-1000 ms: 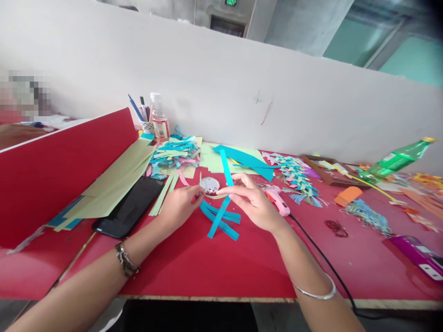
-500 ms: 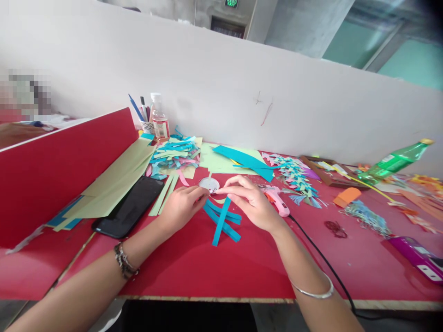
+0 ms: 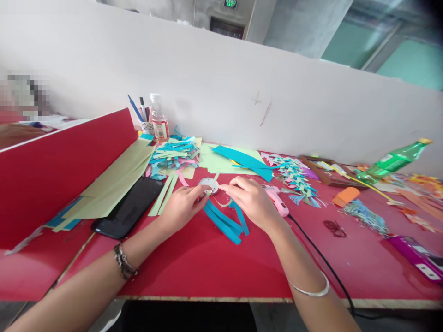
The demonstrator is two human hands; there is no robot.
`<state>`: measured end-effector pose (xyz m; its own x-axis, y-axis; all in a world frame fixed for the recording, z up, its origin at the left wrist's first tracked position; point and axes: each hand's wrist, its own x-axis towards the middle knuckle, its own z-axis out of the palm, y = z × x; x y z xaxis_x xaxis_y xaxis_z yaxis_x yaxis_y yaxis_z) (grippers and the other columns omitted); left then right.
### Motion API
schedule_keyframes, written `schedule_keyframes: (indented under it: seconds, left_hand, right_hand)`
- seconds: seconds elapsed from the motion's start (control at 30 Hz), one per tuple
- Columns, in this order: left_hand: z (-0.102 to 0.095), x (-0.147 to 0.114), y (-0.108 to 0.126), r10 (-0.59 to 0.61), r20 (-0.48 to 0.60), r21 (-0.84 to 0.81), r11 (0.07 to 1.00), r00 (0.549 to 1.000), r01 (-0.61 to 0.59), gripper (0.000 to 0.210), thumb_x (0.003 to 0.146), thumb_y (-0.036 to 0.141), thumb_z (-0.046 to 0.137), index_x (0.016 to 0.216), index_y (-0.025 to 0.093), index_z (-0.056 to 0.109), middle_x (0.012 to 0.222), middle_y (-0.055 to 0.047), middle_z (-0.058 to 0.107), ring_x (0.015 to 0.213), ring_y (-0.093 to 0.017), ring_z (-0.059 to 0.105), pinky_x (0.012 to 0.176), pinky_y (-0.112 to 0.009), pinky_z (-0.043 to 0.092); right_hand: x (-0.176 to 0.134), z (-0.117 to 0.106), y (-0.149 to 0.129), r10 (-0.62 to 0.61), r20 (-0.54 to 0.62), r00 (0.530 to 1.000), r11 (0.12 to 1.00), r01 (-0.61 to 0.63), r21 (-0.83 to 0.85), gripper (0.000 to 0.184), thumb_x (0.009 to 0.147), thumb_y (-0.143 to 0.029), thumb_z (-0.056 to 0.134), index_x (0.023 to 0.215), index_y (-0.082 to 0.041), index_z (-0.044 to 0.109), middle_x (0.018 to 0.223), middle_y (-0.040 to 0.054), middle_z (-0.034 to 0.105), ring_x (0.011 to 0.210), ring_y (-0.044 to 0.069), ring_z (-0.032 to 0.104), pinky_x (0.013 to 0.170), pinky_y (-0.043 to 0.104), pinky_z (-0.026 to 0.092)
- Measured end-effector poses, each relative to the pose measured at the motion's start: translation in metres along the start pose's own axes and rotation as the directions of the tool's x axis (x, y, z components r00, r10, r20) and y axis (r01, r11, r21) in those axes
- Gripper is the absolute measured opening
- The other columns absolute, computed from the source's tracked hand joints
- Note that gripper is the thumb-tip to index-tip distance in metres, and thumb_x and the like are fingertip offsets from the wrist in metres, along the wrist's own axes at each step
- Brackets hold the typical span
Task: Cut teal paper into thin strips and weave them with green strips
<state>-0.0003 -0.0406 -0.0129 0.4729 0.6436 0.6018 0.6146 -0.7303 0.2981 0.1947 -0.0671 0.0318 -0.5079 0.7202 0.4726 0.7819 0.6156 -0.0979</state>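
Note:
My left hand (image 3: 183,205) is closed in a pinch, with a thin pale green paper strip (image 3: 224,203) curving from near its fingertips toward my right hand. My right hand (image 3: 252,200) is pinched too, its fingertips a little apart from the left ones. A blue paper strip (image 3: 241,218) slants down from beneath the right fingers; whether they grip it I cannot tell. More blue strips (image 3: 223,223) lie between the hands. Just beyond the fingertips is a small round white dish (image 3: 206,183) with dark specks.
A black phone (image 3: 129,207) lies left, beside green paper sheets (image 3: 114,175). Behind are a pile of cut strips (image 3: 176,154) and a drink bottle (image 3: 159,121). To the right are a pink glue gun (image 3: 278,201) with a black cord, a paper-strip garland (image 3: 296,177) and a green bottle (image 3: 398,161).
The blue strip that crossed the others upright now slants at the right under my right hand. My fingertips have drawn slightly apart, and more of the pale green strip shows between them.

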Motion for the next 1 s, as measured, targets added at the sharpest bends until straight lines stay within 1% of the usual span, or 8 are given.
schedule_keyframes:
  seconds: [0.17,0.33,0.43,0.53,0.63,0.73,0.83,1.0]
  left_hand:
    - [0.002,0.0,-0.001,-0.049,-0.04,-0.03,0.998,0.998,0.047,0.018,0.078,0.023,0.048,0.095,0.018,0.053,0.07,0.0,0.062,0.067,-0.013,0.056,0.066,-0.023,0.041]
    - [0.001,0.0,0.0,-0.131,0.025,-0.214,0.968,0.991,0.133,0.019,0.078,0.023,0.048,0.096,0.018,0.052,0.069,0.001,0.06,0.066,-0.011,0.056,0.064,-0.022,0.042]
    - [-0.001,0.001,0.003,-0.166,0.066,-0.319,0.931,0.984,0.178,0.021,0.079,0.023,0.047,0.099,0.018,0.05,0.065,0.002,0.057,0.061,-0.01,0.055,0.061,-0.02,0.043]
    - [-0.001,0.002,0.004,-0.168,0.07,-0.38,0.907,0.983,0.182,0.019,0.078,0.022,0.047,0.097,0.017,0.049,0.067,0.002,0.056,0.064,-0.01,0.055,0.062,-0.02,0.043]
    - [-0.002,0.001,0.003,-0.136,0.065,-0.412,0.898,0.989,0.151,0.018,0.079,0.022,0.047,0.096,0.017,0.048,0.07,0.001,0.055,0.068,-0.01,0.055,0.066,-0.02,0.044]
    - [-0.003,0.0,0.003,-0.076,0.063,-0.393,0.915,0.995,0.094,0.019,0.08,0.021,0.045,0.098,0.017,0.048,0.072,0.001,0.056,0.071,-0.009,0.056,0.068,-0.02,0.044]
    - [-0.005,0.0,0.005,0.0,0.044,-0.313,0.95,0.999,0.014,0.019,0.081,0.021,0.045,0.098,0.016,0.048,0.078,-0.002,0.059,0.074,-0.01,0.056,0.067,-0.019,0.044]
    - [-0.005,-0.001,0.005,0.133,-0.056,-0.139,0.98,0.989,-0.14,0.016,0.081,0.021,0.046,0.095,0.016,0.05,0.084,-0.005,0.062,0.074,-0.011,0.058,0.068,-0.021,0.044]
  right_hand:
    - [-0.004,-0.003,0.005,0.079,0.01,0.997,0.996,-0.078,-0.053,0.027,0.086,-0.02,0.036,0.103,-0.018,0.058,0.082,0.0055,0.056,0.071,0.013,0.054,0.06,0.022,0.039]
    - [-0.007,-0.003,0.011,0.11,-0.011,0.994,0.986,-0.111,-0.126,0.028,0.086,-0.02,0.036,0.106,-0.02,0.056,0.088,0.0064,0.056,0.074,0.015,0.056,0.055,0.022,0.038]
    - [-0.006,-0.005,0.01,0.078,-0.032,0.996,0.996,-0.077,0.035,0.028,0.086,-0.02,0.036,0.106,-0.022,0.055,0.089,0.0058,0.056,0.079,0.014,0.055,0.062,0.023,0.041]
    - [-0.005,-0.008,0.008,0.073,-0.08,0.994,0.965,-0.05,0.256,0.026,0.085,-0.019,0.038,0.103,-0.024,0.056,0.089,0.004,0.056,0.081,0.014,0.055,0.071,0.026,0.043]
    - [-0.004,-0.01,0.007,0.125,-0.114,0.986,0.929,-0.076,0.362,0.023,0.084,-0.019,0.041,0.099,-0.023,0.057,0.089,0.0034,0.058,0.083,0.014,0.055,0.073,0.028,0.044]
    - [-0.004,-0.01,0.006,0.169,-0.121,0.978,0.918,-0.111,0.381,0.021,0.082,-0.019,0.043,0.098,-0.023,0.057,0.091,0.0031,0.059,0.081,0.014,0.055,0.071,0.028,0.045]
    - [-0.004,-0.009,0.006,0.179,-0.142,0.974,0.926,-0.118,0.358,0.023,0.081,-0.018,0.044,0.102,-0.024,0.054,0.093,0.0022,0.059,0.075,0.014,0.055,0.068,0.028,0.045]
    - [-0.005,-0.011,0.002,0.108,-0.242,0.964,0.969,-0.047,0.244,0.024,0.081,-0.016,0.043,0.103,-0.023,0.052,0.093,0.0033,0.06,0.086,0.016,0.054,0.076,0.031,0.043]
